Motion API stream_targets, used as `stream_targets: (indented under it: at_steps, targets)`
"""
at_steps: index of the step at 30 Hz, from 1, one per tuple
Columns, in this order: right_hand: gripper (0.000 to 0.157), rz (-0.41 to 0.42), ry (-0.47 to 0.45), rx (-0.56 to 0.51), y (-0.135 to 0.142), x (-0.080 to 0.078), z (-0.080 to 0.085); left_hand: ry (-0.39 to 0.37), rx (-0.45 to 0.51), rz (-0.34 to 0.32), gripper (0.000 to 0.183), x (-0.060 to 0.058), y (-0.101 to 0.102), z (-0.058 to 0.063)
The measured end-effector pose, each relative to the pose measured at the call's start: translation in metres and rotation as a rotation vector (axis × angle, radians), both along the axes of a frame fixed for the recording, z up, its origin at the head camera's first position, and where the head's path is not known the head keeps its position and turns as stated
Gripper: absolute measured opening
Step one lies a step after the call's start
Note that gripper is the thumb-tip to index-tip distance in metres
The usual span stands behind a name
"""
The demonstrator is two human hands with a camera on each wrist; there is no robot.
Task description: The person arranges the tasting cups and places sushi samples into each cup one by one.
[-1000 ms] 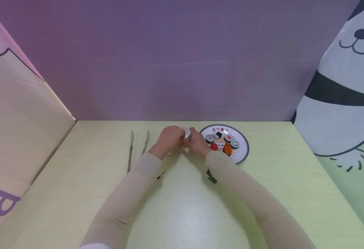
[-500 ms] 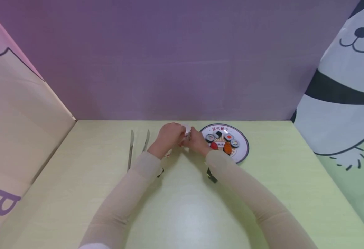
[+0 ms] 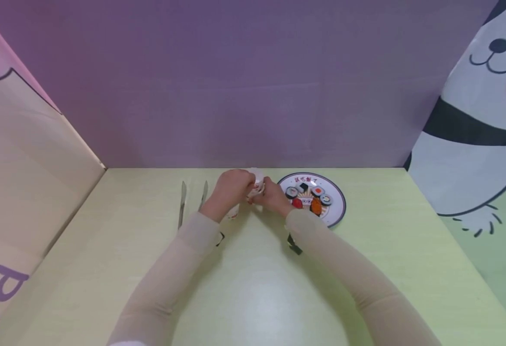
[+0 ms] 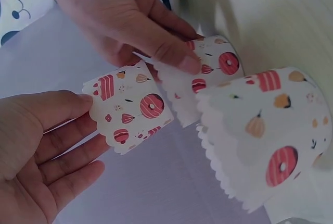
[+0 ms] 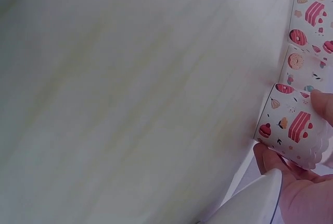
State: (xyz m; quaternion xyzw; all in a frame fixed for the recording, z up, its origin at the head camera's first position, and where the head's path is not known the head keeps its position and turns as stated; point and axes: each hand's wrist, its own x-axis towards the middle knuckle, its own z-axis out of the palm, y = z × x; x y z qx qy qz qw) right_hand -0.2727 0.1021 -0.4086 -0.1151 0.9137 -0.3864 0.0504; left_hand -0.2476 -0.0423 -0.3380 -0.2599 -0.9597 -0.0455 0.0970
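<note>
Paper baking cups printed with cakes and doughnuts are between and around the hands. My left hand (image 3: pixel 231 190) pinches the scalloped rim of one cup (image 4: pixel 130 107) between thumb and fingers, holding it raised. My right hand (image 3: pixel 273 196) grips a second cup (image 4: pixel 213 65), low at the table and beside the first; in the right wrist view its thumb and fingers hold this cup (image 5: pixel 291 122) at the sides. A third cup (image 4: pixel 276 125) stands closest to the left wrist camera, untouched. In the head view it is mostly behind the left hand.
Right of the hands lies a round plate (image 3: pixel 336 214) with a dark rim and a sushi picture. Two table knives (image 3: pixel 182 204) lie on the left, partly covered by the left arm. A purple wall (image 3: pixel 253 96) rises behind the table's far edge.
My left hand has moved slightly left and up, and more of the white cup shows between the hands. The right hand has stayed in place. Plate and knives have not moved.
</note>
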Motion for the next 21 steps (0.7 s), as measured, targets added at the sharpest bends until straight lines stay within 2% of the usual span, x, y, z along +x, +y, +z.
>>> stream_targets:
  at_steps: [10, 21]
  targets:
    - [0.055, 0.001, -0.008, -0.014, 0.001, 0.000, 0.000, 0.064, 0.028, -0.048, 0.020, 0.013, -0.006, 0.004]
    - [0.055, 0.048, 0.087, -0.006, 0.003, 0.000, -0.001, 0.097, 0.053, -0.097, 0.022, 0.032, -0.012, 0.001]
